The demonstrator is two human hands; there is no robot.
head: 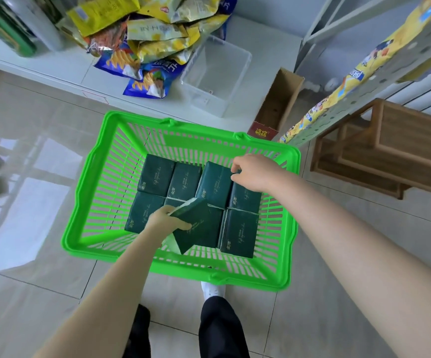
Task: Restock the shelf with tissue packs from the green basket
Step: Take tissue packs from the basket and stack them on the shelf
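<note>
A bright green basket (87, 177) stands on the tiled floor in front of my feet. Several dark green tissue packs (155, 178) lie flat in it in two rows. My left hand (166, 219) grips one tissue pack (196, 223), lifted and tilted above the near row. My right hand (254, 171) reaches into the far right of the basket, its fingers pinching the edge of a raised pack (215, 183). The white shelf (260, 47) lies beyond the basket.
Snack bags (152, 42) pile on the low white shelf beside a clear plastic bin (217, 73). An open cardboard box (279, 104) stands right of it. A perforated shelf post (359, 91) and a wooden stool (385, 148) are at right.
</note>
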